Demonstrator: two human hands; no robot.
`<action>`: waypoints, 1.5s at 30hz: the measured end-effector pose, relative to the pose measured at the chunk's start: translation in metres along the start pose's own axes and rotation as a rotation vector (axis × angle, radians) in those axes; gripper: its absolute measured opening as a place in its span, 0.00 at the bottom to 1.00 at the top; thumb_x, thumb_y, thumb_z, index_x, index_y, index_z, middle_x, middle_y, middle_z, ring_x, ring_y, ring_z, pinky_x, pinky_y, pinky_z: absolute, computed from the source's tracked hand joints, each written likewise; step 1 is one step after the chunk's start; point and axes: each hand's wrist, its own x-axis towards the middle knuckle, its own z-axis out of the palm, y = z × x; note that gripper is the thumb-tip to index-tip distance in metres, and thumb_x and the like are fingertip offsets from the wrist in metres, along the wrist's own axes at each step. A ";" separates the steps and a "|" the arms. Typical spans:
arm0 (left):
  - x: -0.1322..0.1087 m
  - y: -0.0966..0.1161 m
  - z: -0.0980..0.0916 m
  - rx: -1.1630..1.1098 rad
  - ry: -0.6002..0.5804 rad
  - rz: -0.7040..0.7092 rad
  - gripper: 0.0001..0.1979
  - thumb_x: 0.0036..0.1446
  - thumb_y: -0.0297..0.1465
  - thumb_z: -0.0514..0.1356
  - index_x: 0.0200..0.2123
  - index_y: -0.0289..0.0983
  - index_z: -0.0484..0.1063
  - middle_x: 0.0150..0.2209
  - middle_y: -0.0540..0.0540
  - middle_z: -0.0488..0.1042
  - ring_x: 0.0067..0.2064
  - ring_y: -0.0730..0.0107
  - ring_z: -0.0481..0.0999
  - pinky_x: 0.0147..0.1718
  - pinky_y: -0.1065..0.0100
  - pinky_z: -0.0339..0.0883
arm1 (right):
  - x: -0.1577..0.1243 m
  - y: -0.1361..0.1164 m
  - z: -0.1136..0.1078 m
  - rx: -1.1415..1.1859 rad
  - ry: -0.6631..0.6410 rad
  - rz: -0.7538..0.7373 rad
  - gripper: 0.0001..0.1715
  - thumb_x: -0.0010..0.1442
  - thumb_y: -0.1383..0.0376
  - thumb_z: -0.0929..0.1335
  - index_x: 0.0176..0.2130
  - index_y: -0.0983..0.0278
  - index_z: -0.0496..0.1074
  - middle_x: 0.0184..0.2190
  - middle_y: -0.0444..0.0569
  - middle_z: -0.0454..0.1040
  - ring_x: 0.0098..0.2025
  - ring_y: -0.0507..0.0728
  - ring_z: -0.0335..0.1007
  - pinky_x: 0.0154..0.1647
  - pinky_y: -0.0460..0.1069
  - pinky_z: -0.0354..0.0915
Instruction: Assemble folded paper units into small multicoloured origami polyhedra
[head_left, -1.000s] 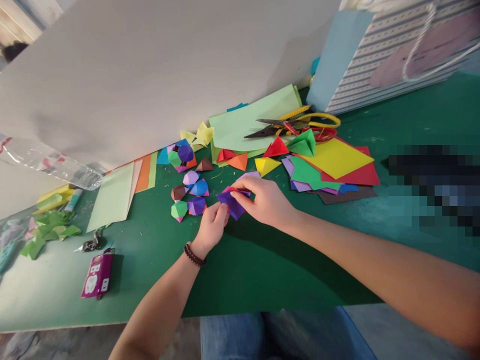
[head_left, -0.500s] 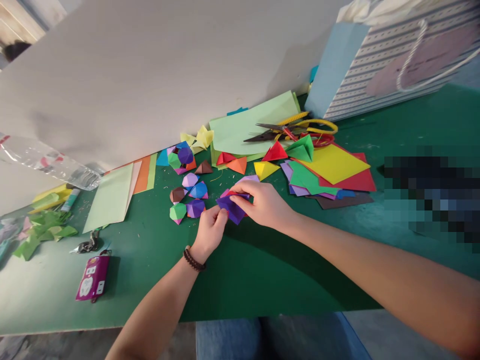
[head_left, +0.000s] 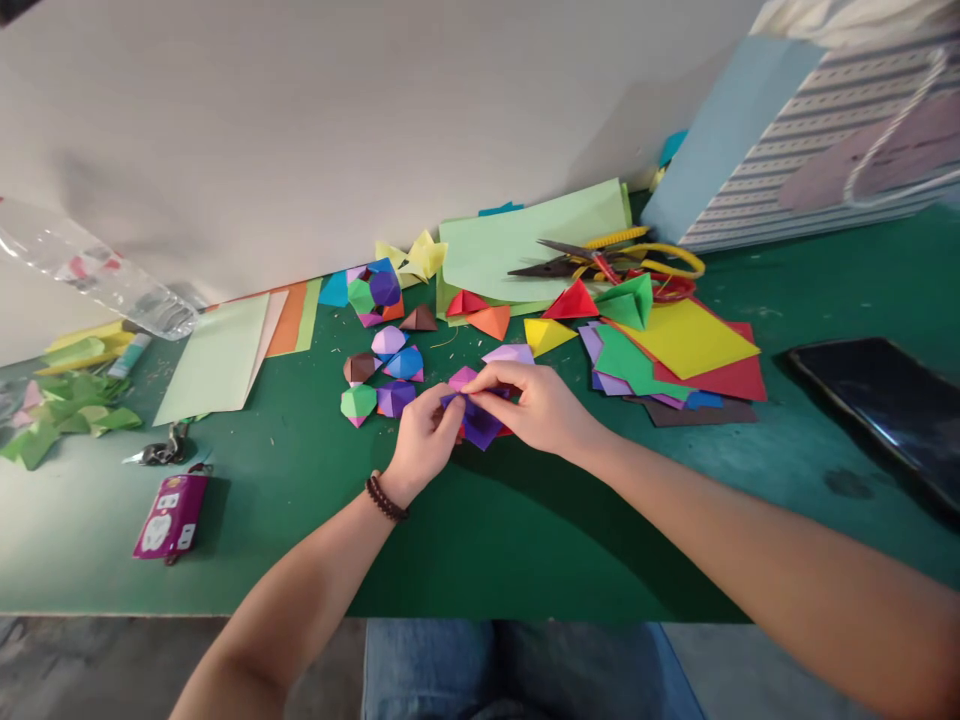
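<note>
Between my two hands is a purple folded paper piece [head_left: 481, 424], held above the green table. My left hand [head_left: 426, 430], with a dark beaded bracelet on its wrist, pinches the paper's left side. The fingertips of my right hand [head_left: 529, 402] pinch its upper edge, close to my left thumb. Magenta and red paper shows just behind and beneath the purple piece; whether it is joined to it I cannot tell. Left of my hands sit several small faceted paper shapes, among them a green one [head_left: 358, 402] and a blue one [head_left: 405, 363]. A yellow folded piece [head_left: 548, 336] lies beyond my right hand.
Scissors [head_left: 570, 262] rest on pale green sheets [head_left: 510, 250] by the wall. Coloured paper [head_left: 694, 340] is stacked at right, near a phone [head_left: 885, 410] and a striped paper bag [head_left: 810, 140]. A purple tissue pack [head_left: 172, 515] and a plastic bottle [head_left: 105, 275] are at left.
My right fingertips have come nearer to my left thumb along the paper's upper edge. The view has shifted slightly, and the phone at right now shows clearly.
</note>
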 end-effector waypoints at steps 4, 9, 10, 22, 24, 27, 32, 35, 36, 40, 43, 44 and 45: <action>0.000 0.001 0.002 -0.002 0.006 0.032 0.10 0.61 0.33 0.54 0.29 0.36 0.68 0.23 0.52 0.66 0.23 0.77 0.66 0.22 0.75 0.59 | -0.002 0.001 -0.003 -0.045 -0.030 -0.073 0.07 0.59 0.69 0.66 0.32 0.60 0.74 0.31 0.45 0.79 0.33 0.54 0.76 0.35 0.50 0.70; -0.003 0.001 0.001 0.220 0.049 0.261 0.08 0.60 0.29 0.53 0.32 0.36 0.71 0.26 0.49 0.69 0.28 0.73 0.67 0.28 0.71 0.61 | -0.001 0.000 -0.016 -0.021 -0.161 -0.005 0.07 0.60 0.62 0.67 0.36 0.58 0.77 0.35 0.46 0.79 0.37 0.56 0.75 0.38 0.52 0.71; -0.003 0.001 0.000 0.263 0.046 0.320 0.08 0.60 0.28 0.52 0.33 0.36 0.71 0.28 0.48 0.70 0.30 0.71 0.68 0.30 0.70 0.62 | 0.000 0.001 -0.019 0.021 -0.201 0.051 0.09 0.60 0.59 0.67 0.36 0.58 0.77 0.35 0.46 0.79 0.38 0.56 0.75 0.38 0.52 0.71; -0.005 0.000 0.004 0.398 -0.078 0.443 0.11 0.62 0.29 0.50 0.32 0.37 0.70 0.30 0.46 0.70 0.32 0.69 0.68 0.32 0.69 0.60 | 0.002 0.003 -0.039 -0.138 -0.394 0.261 0.09 0.55 0.58 0.70 0.33 0.59 0.78 0.27 0.43 0.78 0.26 0.53 0.70 0.26 0.48 0.64; -0.005 -0.001 0.005 0.398 -0.073 0.422 0.11 0.62 0.28 0.50 0.30 0.37 0.69 0.28 0.47 0.69 0.31 0.70 0.67 0.31 0.70 0.59 | 0.000 -0.002 -0.039 -0.224 -0.389 0.204 0.08 0.57 0.59 0.69 0.32 0.59 0.76 0.26 0.42 0.77 0.25 0.52 0.68 0.24 0.48 0.61; -0.005 -0.002 0.007 0.369 -0.052 0.391 0.09 0.60 0.27 0.51 0.29 0.37 0.68 0.27 0.48 0.68 0.29 0.71 0.65 0.29 0.70 0.57 | -0.003 -0.009 -0.035 -0.348 -0.366 0.071 0.07 0.60 0.62 0.67 0.31 0.60 0.72 0.24 0.42 0.74 0.24 0.52 0.66 0.25 0.48 0.59; -0.003 -0.004 0.008 0.334 -0.048 0.335 0.08 0.59 0.25 0.51 0.29 0.36 0.67 0.27 0.48 0.68 0.29 0.71 0.65 0.29 0.70 0.57 | -0.006 -0.010 -0.025 -0.585 -0.345 -0.101 0.07 0.61 0.67 0.63 0.30 0.61 0.65 0.26 0.47 0.71 0.27 0.56 0.66 0.27 0.51 0.55; -0.002 -0.003 0.008 0.292 -0.057 0.280 0.08 0.60 0.25 0.50 0.30 0.35 0.67 0.28 0.48 0.69 0.30 0.71 0.67 0.31 0.70 0.59 | -0.007 -0.009 -0.019 -0.648 -0.320 -0.137 0.07 0.62 0.68 0.61 0.30 0.61 0.63 0.27 0.50 0.70 0.30 0.58 0.66 0.28 0.51 0.54; -0.001 -0.002 0.007 0.278 -0.064 0.260 0.08 0.60 0.25 0.50 0.31 0.35 0.67 0.29 0.48 0.69 0.31 0.71 0.68 0.31 0.70 0.60 | -0.007 -0.009 -0.018 -0.648 -0.307 -0.137 0.08 0.62 0.68 0.61 0.30 0.61 0.62 0.27 0.50 0.69 0.31 0.58 0.66 0.28 0.51 0.54; -0.002 0.002 0.007 0.268 -0.053 0.224 0.09 0.61 0.26 0.50 0.31 0.34 0.68 0.29 0.48 0.70 0.30 0.72 0.67 0.30 0.70 0.59 | -0.007 -0.009 -0.019 -0.467 -0.245 -0.007 0.08 0.62 0.65 0.62 0.30 0.62 0.65 0.26 0.47 0.69 0.28 0.55 0.65 0.28 0.50 0.57; -0.003 0.003 0.007 0.296 -0.023 0.275 0.09 0.62 0.26 0.50 0.32 0.35 0.68 0.29 0.47 0.70 0.31 0.71 0.68 0.31 0.70 0.60 | -0.004 -0.003 -0.025 -0.188 -0.282 0.197 0.12 0.62 0.60 0.63 0.30 0.62 0.68 0.24 0.45 0.70 0.26 0.53 0.64 0.26 0.49 0.60; -0.003 0.003 0.006 0.312 -0.018 0.295 0.09 0.62 0.26 0.50 0.32 0.35 0.69 0.30 0.47 0.71 0.31 0.71 0.69 0.32 0.70 0.60 | -0.003 0.000 -0.026 -0.103 -0.308 0.255 0.12 0.62 0.59 0.64 0.30 0.62 0.70 0.25 0.44 0.70 0.26 0.52 0.65 0.26 0.49 0.61; -0.003 0.002 0.006 0.333 -0.014 0.312 0.09 0.62 0.26 0.51 0.32 0.35 0.69 0.30 0.46 0.71 0.32 0.70 0.69 0.32 0.70 0.61 | -0.001 0.003 -0.028 -0.031 -0.331 0.303 0.12 0.60 0.57 0.65 0.31 0.62 0.71 0.25 0.44 0.71 0.27 0.53 0.66 0.26 0.49 0.63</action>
